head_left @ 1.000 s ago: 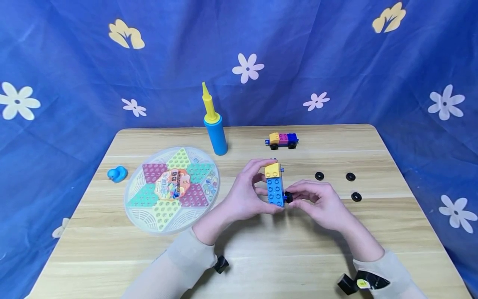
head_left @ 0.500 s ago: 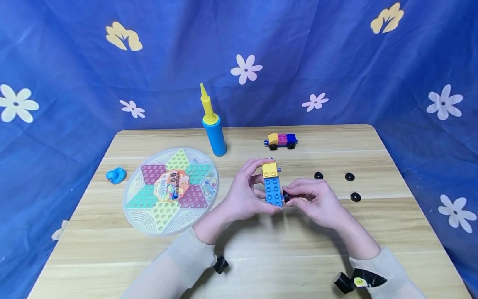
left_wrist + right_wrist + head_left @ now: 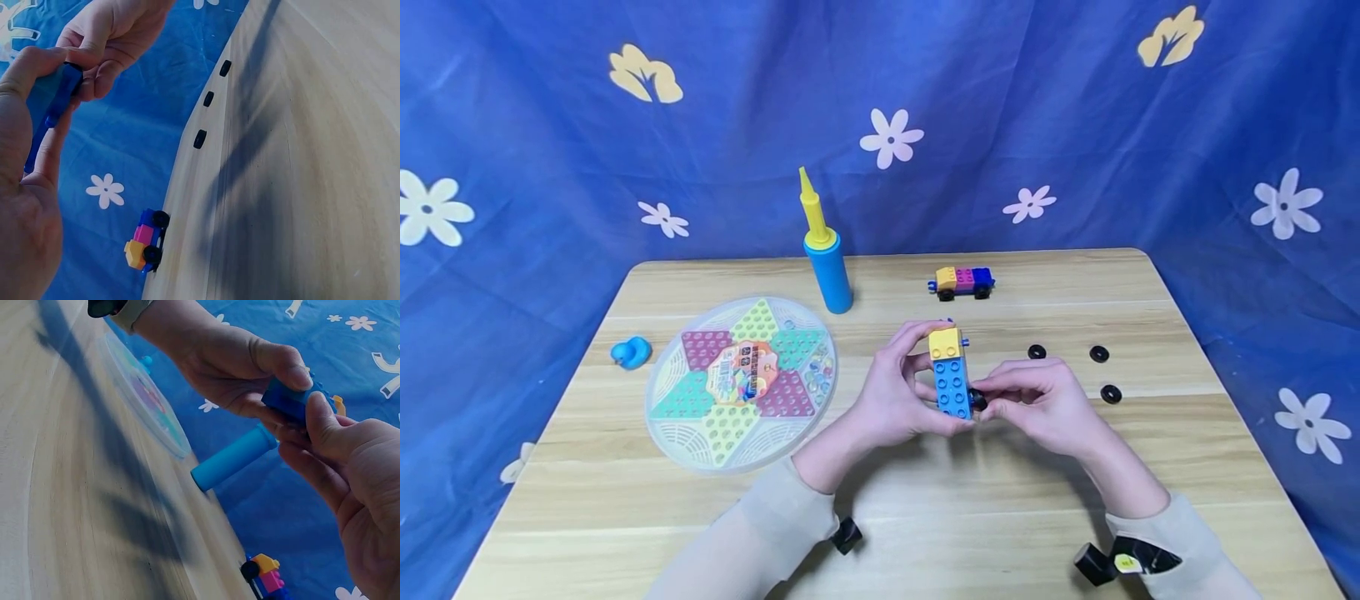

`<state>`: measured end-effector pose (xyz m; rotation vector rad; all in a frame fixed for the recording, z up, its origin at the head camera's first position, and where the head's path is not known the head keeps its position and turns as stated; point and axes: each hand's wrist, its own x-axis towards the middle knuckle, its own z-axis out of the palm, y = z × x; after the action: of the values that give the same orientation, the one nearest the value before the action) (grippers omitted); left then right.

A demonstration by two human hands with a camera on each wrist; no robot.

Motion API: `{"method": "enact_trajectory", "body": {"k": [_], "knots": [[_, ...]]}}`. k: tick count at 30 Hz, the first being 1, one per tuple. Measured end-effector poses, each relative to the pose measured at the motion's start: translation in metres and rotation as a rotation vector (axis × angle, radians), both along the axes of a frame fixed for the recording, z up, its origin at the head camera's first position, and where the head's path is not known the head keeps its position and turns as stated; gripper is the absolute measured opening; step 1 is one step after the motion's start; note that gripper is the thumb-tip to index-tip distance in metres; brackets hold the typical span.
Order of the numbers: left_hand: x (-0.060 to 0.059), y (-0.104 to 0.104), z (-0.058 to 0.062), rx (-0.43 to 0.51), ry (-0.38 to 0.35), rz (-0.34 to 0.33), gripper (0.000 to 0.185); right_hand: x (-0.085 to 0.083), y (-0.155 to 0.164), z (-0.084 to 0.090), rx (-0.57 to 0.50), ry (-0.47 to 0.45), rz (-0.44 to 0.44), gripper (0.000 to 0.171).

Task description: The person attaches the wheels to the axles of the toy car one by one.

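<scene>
1. Left hand (image 3: 898,392) gripped a blue-and-yellow brick body (image 3: 951,375), fingers curled round its far side and thumb at the near end. It was held just above the table (image 3: 1000,517), mid-table, studs facing the head camera, yellow end away from the person.
2. Right hand (image 3: 1037,404) pinched a small black wheel (image 3: 977,399) between thumb and fingertips, pressed against the right side of the brick body near its near end. Left wrist view confirmed: right-hand fingers (image 3: 94,75) touching the end of the blue block (image 3: 56,106).
3. Right wrist view: right thumb (image 3: 322,419) lay against the blue block (image 3: 287,400), left-hand fingers wrapped over the top.
4. Three loose black wheels (image 3: 1098,353) lay on the table to the right of the hands, well apart from them.
5. A finished brick car (image 3: 962,281) (yellow, pink, blue, black wheels) sat at the far edge, behind the hands.
6. Blue hand pump (image 3: 826,258) with yellow nozzle stood upright, left of the car.
7. Round chequers board (image 3: 741,379) lay flat, left of the hands; small blue duck (image 3: 630,352) just left of it.
8. Blue flowered cloth (image 3: 1075,125) hung behind the table.
</scene>
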<state>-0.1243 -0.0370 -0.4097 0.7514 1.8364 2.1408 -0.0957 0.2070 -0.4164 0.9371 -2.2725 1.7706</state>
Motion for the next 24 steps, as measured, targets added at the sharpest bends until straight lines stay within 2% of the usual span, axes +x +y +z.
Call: {"method": "enact_trajectory", "body": {"k": [10, 14, 19, 24], "knots": [[0.0014, 0.0015, 0.0022, 0.030, -0.049, -0.032, 0.106, 0.0009, -0.0033, 0.0002, -0.116, 0.083, 0.006, 0.041], [0.0010, 0.0013, 0.0025, 0.026, -0.049, -0.031, 0.105, 0.0010, -0.0062, -0.0013, -0.153, 0.106, 0.047, 0.042], [0.0012, 0.0003, 0.0022, 0.011, -0.039, -0.040, 0.104, -0.0007, -0.0078, -0.0015, -0.132, 0.135, 0.100, 0.040], [0.0017, 0.0002, 0.0016, 0.009, -0.055, -0.051, 0.104, 0.0008, -0.0059, -0.0033, -0.114, 0.146, 0.081, 0.042]]}}
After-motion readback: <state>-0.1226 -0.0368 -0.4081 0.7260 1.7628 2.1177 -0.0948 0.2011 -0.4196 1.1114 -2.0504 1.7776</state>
